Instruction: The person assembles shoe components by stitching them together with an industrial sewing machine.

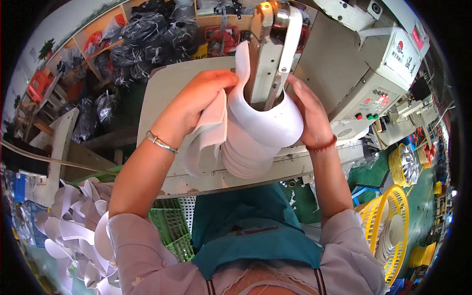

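Observation:
A white curved sheet wraps around the lower end of a metal machine arm above the worktable. My left hand is closed, pinching the sheet's raised left edge between thumb and fingers. Under that palm hangs a folded white piece with a thick, pale edge. From the right, my right hand curves round the sheet and grips its side; some fingertips are hidden behind it. Below the sheet, several similar white pieces overlap on the table near its front edge.
A ruler strip runs along the worktable's front. The machine's grey control box stands at right. A heap of white curved pieces lies at lower left. A yellow basket holds more pieces at lower right. Black bags fill shelves behind.

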`<action>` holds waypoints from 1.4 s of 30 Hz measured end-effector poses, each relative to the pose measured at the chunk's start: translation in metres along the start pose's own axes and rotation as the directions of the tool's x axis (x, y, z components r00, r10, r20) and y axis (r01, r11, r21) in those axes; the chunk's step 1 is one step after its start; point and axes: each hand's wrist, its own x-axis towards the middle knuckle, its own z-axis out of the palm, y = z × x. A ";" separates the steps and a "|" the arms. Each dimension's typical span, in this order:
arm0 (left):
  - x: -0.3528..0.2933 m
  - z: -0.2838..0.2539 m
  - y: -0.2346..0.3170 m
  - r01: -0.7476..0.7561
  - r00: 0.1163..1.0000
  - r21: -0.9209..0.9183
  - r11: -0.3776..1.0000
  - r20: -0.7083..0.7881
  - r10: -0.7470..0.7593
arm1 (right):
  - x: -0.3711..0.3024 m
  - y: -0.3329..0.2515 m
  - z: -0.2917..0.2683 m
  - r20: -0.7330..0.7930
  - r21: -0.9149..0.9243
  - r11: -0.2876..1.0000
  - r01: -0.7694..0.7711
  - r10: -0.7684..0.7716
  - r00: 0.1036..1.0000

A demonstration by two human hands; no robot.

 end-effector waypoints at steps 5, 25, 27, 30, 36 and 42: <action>0.001 0.015 0.020 0.007 0.998 -0.126 0.992 -0.067 -0.015 | 0.020 0.000 0.001 0.090 0.113 0.963 0.244 -0.255 0.963; 0.023 -0.006 0.004 0.173 0.984 0.042 0.984 0.035 -0.174 | -0.009 0.036 -0.003 -0.060 -0.226 0.968 0.106 -0.123 0.991; 0.021 -0.005 0.003 0.167 0.986 0.097 0.981 0.010 -0.168 | -0.013 0.035 -0.002 -0.073 -0.247 0.965 0.086 -0.107 0.992; 0.022 -0.004 -0.012 0.118 0.992 0.142 0.983 -0.070 -0.109 | -0.017 0.046 -0.006 -0.025 -0.446 0.866 0.225 -0.264 0.964; 0.019 -0.003 -0.013 0.117 0.989 0.111 0.987 -0.100 -0.106 | -0.020 0.065 -0.007 0.028 -0.529 0.749 0.398 -0.453 0.891; 0.016 -0.003 -0.034 -0.146 0.919 0.571 0.808 -0.223 0.324 | -0.043 0.044 0.004 0.170 -0.885 0.298 0.358 -0.510 0.843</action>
